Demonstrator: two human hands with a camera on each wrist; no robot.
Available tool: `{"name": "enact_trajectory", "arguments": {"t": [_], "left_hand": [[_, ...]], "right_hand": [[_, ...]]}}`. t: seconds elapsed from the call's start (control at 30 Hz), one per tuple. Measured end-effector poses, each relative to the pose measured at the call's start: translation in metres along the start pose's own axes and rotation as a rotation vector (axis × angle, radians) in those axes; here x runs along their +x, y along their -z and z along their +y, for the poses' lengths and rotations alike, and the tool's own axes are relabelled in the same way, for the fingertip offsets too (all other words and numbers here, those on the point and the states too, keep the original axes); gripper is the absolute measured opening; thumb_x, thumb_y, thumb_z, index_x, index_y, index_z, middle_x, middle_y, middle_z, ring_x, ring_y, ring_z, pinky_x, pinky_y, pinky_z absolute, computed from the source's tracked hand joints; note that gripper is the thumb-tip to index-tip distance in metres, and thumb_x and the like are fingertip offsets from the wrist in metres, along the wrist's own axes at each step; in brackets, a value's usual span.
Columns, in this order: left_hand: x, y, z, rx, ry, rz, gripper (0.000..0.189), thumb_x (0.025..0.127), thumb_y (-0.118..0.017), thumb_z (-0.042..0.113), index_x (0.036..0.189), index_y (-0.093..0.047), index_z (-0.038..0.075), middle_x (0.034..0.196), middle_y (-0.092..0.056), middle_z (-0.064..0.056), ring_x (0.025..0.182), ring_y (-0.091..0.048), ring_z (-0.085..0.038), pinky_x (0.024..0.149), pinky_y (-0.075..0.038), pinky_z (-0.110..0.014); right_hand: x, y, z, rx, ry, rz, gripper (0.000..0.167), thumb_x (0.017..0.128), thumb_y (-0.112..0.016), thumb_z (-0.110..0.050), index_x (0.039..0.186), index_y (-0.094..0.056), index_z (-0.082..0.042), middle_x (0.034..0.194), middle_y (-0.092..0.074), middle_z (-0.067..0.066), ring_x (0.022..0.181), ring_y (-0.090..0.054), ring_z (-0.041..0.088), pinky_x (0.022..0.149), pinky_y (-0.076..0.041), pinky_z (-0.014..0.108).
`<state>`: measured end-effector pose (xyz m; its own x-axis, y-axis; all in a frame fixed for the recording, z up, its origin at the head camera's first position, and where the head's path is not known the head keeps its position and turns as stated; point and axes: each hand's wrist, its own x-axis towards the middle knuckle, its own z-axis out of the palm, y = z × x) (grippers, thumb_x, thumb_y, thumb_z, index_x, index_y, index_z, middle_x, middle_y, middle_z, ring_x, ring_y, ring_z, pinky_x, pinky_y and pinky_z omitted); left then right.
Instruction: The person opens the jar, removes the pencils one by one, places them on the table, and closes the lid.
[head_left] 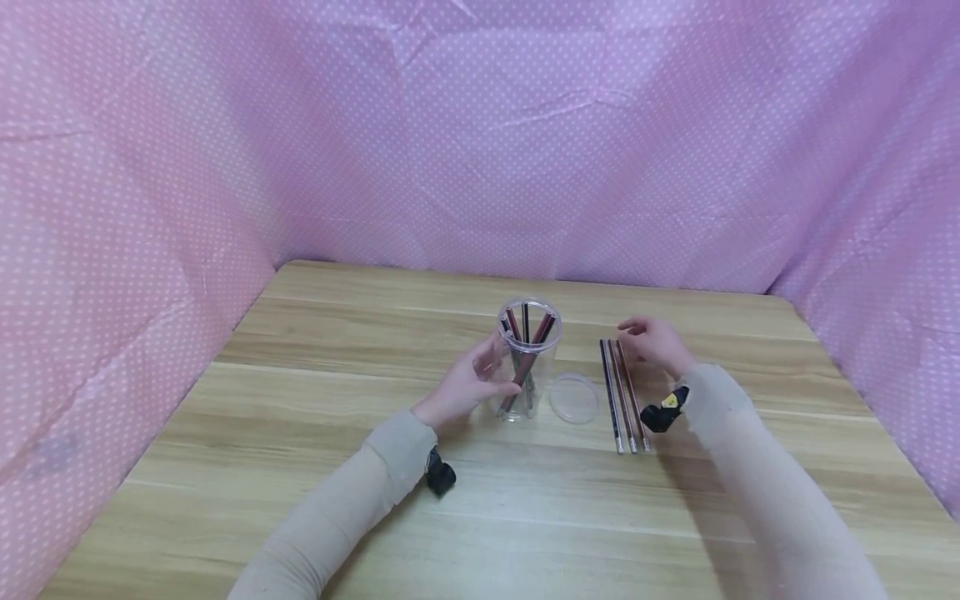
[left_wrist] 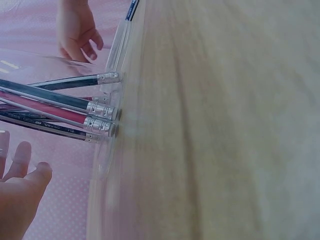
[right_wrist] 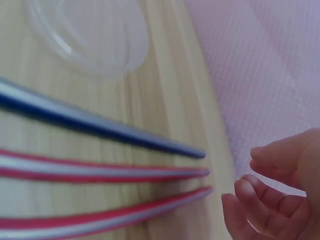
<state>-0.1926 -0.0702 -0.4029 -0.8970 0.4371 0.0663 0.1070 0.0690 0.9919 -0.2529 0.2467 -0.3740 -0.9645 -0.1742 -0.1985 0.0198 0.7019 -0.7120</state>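
Your left hand (head_left: 467, 387) curls thumb and fingers round the clear cup (head_left: 547, 371), upright on the table (head_left: 337, 400); the left wrist view shows sharply the eraser ends of the pencils inside (head_left: 528, 362), faint from the head. Your right hand (head_left: 654, 343) bends loosely near three loose pencils (head_left: 622, 396), its wrist view revealing parted, unladen fingers. Only the head view sets the lid (head_left: 573, 400) between cup and loose pencils.

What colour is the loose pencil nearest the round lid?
The pencil is dark blue and silvery grey, clearest in the right wrist view.
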Motion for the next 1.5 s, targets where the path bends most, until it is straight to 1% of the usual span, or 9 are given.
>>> {"name": "enact_trajectory", "arguments": {"t": [0.17,0.37,0.67,0.77,0.87,1.0,1.17,1.37,1.5], "left_hand": [[-0.001,-0.001,0.001,-0.008,0.009,0.000,0.089,0.078,-0.073,0.000,0.150,-0.024,0.013,0.151,-0.035,-0.010,0.140,-0.032,-0.022,0.116,-0.027,-0.034],[-0.001,-0.001,0.001,-0.022,0.029,0.006,0.090,0.077,-0.074,0.001,0.151,-0.024,0.015,0.152,-0.035,-0.008,0.140,-0.032,-0.023,0.116,-0.027,-0.034],[-0.004,-0.002,0.002,-0.030,0.001,0.010,0.089,0.078,-0.073,0.000,0.151,-0.021,0.010,0.153,-0.031,-0.011,0.141,-0.029,-0.027,0.117,-0.025,-0.039],[-0.006,-0.003,0.004,-0.029,0.010,0.019,0.089,0.079,-0.073,0.001,0.151,-0.021,0.012,0.153,-0.031,-0.010,0.141,-0.029,-0.028,0.117,-0.025,-0.040],[-0.006,-0.004,0.004,-0.028,0.014,0.017,0.090,0.078,-0.073,0.002,0.151,-0.021,0.012,0.153,-0.031,-0.011,0.140,-0.030,-0.029,0.117,-0.025,-0.041],[-0.008,-0.005,0.004,-0.037,0.017,0.009,0.090,0.079,-0.073,0.002,0.151,-0.021,0.012,0.153,-0.030,-0.011,0.140,-0.029,-0.029,0.117,-0.025,-0.040],[-0.009,-0.007,0.003,-0.049,0.051,0.019,0.089,0.079,-0.073,0.003,0.151,-0.022,0.016,0.154,-0.030,-0.005,0.141,-0.030,-0.026,0.117,-0.025,-0.038],[-0.010,-0.010,0.003,-0.065,0.040,0.011,0.090,0.080,-0.072,0.001,0.151,-0.021,0.018,0.154,-0.031,-0.005,0.141,-0.028,-0.025,0.118,-0.023,-0.039],[-0.011,-0.011,0.003,-0.065,0.043,0.012,0.090,0.079,-0.072,0.002,0.151,-0.021,0.019,0.154,-0.031,-0.004,0.142,-0.027,-0.026,0.118,-0.023,-0.039]], "right_hand": [[-0.003,-0.002,-0.011,-0.015,0.064,0.013,0.038,0.098,-0.048,-0.017,0.128,-0.049,0.007,0.119,-0.055,0.029,0.099,-0.059,0.034,0.083,-0.057,0.043],[-0.006,-0.001,-0.028,-0.009,0.165,0.023,0.037,0.098,-0.049,-0.015,0.126,-0.051,0.007,0.117,-0.057,0.028,0.098,-0.059,0.039,0.080,-0.057,0.040],[-0.027,-0.003,-0.071,-0.053,0.307,0.051,0.034,0.096,-0.055,-0.017,0.124,-0.057,0.001,0.108,-0.063,0.021,0.086,-0.063,0.023,0.069,-0.054,0.025],[-0.035,-0.007,-0.085,-0.059,0.350,0.064,0.033,0.095,-0.056,-0.016,0.123,-0.058,-0.001,0.109,-0.064,0.019,0.090,-0.062,0.026,0.068,-0.052,0.026],[-0.041,-0.012,-0.095,-0.054,0.409,0.077,0.032,0.094,-0.057,-0.014,0.123,-0.058,0.000,0.111,-0.064,0.018,0.093,-0.061,0.027,0.073,-0.052,0.028],[-0.048,-0.016,-0.104,-0.044,0.489,0.094,0.031,0.093,-0.058,-0.010,0.121,-0.059,0.002,0.113,-0.063,0.019,0.093,-0.060,0.027,0.080,-0.052,0.033],[-0.057,-0.017,-0.112,-0.049,0.563,0.104,0.029,0.092,-0.059,-0.006,0.119,-0.059,0.002,0.108,-0.062,0.017,0.091,-0.061,0.025,0.077,-0.055,0.033],[-0.069,-0.017,-0.118,-0.095,0.668,0.103,0.029,0.091,-0.055,0.001,0.119,-0.060,0.001,0.111,-0.061,0.016,0.087,-0.060,0.021,0.075,-0.057,0.033],[-0.076,-0.018,-0.116,-0.141,0.702,0.117,0.032,0.093,-0.052,-0.003,0.123,-0.059,0.000,0.113,-0.060,0.014,0.087,-0.058,0.018,0.076,-0.056,0.034]]}}
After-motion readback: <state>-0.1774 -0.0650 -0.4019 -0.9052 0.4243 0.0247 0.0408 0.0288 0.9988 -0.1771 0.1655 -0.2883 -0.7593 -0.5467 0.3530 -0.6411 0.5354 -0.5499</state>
